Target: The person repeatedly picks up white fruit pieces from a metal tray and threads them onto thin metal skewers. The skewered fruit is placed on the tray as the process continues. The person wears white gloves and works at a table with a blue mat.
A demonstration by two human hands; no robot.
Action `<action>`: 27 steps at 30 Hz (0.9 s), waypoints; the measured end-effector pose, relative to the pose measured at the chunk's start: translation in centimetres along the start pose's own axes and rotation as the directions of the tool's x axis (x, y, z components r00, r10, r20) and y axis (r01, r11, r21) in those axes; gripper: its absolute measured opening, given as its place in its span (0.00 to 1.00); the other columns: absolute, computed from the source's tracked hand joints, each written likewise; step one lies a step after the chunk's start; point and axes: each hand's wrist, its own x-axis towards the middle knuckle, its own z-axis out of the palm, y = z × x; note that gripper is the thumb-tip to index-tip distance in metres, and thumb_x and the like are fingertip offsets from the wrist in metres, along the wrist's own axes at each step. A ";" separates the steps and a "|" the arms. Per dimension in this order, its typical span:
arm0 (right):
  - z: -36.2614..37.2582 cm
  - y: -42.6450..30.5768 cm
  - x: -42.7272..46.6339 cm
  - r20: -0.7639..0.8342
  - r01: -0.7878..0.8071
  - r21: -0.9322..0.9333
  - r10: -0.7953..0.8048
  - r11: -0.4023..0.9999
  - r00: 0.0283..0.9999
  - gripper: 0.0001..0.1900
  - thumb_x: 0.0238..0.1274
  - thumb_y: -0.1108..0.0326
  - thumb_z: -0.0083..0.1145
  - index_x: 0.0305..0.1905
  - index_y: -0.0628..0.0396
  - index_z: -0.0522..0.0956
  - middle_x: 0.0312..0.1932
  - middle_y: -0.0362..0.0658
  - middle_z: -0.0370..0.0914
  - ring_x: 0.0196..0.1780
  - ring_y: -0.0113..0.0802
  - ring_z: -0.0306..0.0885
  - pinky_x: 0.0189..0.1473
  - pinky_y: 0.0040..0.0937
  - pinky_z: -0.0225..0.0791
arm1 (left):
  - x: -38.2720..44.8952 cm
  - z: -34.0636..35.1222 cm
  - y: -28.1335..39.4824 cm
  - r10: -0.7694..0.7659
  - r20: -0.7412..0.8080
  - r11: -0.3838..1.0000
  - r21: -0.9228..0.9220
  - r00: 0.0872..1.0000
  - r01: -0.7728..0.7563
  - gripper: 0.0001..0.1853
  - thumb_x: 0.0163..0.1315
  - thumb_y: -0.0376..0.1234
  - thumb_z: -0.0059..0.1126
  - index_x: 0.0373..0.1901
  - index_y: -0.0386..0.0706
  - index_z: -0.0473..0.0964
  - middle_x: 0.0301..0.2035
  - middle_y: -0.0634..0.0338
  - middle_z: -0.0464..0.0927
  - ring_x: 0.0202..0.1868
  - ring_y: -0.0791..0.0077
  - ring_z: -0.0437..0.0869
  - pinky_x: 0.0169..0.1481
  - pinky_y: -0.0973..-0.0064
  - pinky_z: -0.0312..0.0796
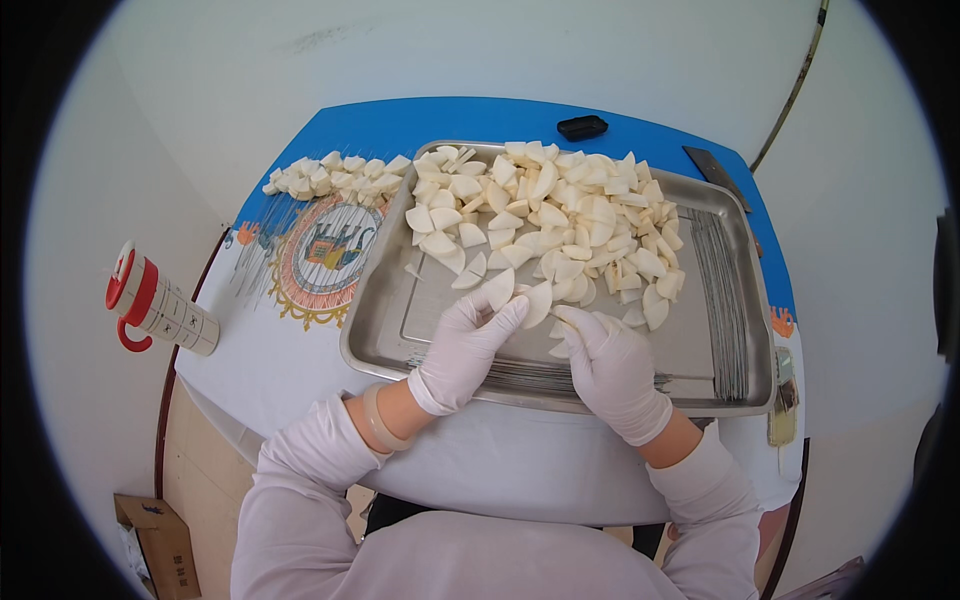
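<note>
Wearing a white glove, my left hand [469, 345] grips pale wedge-cut vegetable slices [537, 304] over the front of a metal tray [375, 315]. My gloved right hand [611, 360] is close to its right, thumb and forefinger pinched together beside the slices; whether a thin skewer lies between them cannot be made out. Behind both hands, a heap of white vegetable slices [570, 195] covers the tray's back and middle. Thin metal skewers [720, 300] lie in a bundle along the tray's right side, and more skewers [525, 376] along its front edge.
Skewered white slices [330, 178] lie left of the tray on a patterned tablecloth [300, 375]. A red-and-white lidded bottle [169, 307] stands at the left edge. At the back are a small black object [582, 127] and a dark flat blade [712, 174]. A phone-like object [784, 405] lies right.
</note>
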 end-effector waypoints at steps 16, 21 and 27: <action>0.5 0.4 -0.5 0.020 0.053 0.035 -0.054 0.998 0.998 0.10 0.60 0.73 0.57 0.47 0.53 0.77 0.31 0.47 0.79 0.31 0.48 0.80 0.32 0.43 0.73 | -0.2 -0.1 0.5 -0.040 0.110 0.986 0.163 0.993 0.021 0.14 0.73 0.37 0.61 0.52 0.37 0.82 0.37 0.66 0.84 0.37 0.84 0.80 0.45 0.83 0.73; 0.4 0.6 -0.7 0.013 0.023 0.011 -0.023 1.000 1.000 0.11 0.59 0.72 0.58 0.47 0.53 0.78 0.30 0.47 0.79 0.32 0.49 0.80 0.32 0.44 0.73 | 0.0 -0.3 0.4 -0.043 0.009 0.995 -0.085 0.999 0.043 0.19 0.78 0.41 0.52 0.61 0.38 0.75 0.48 0.58 0.85 0.42 0.80 0.83 0.50 0.80 0.75; 0.3 0.5 -0.6 0.031 0.017 0.013 -0.018 1.000 0.999 0.12 0.59 0.72 0.58 0.48 0.53 0.78 0.30 0.47 0.79 0.31 0.49 0.79 0.32 0.44 0.72 | 0.1 -0.4 0.0 -0.051 -0.017 0.996 -0.078 0.999 0.050 0.21 0.80 0.44 0.49 0.59 0.37 0.77 0.50 0.54 0.85 0.46 0.77 0.85 0.52 0.77 0.76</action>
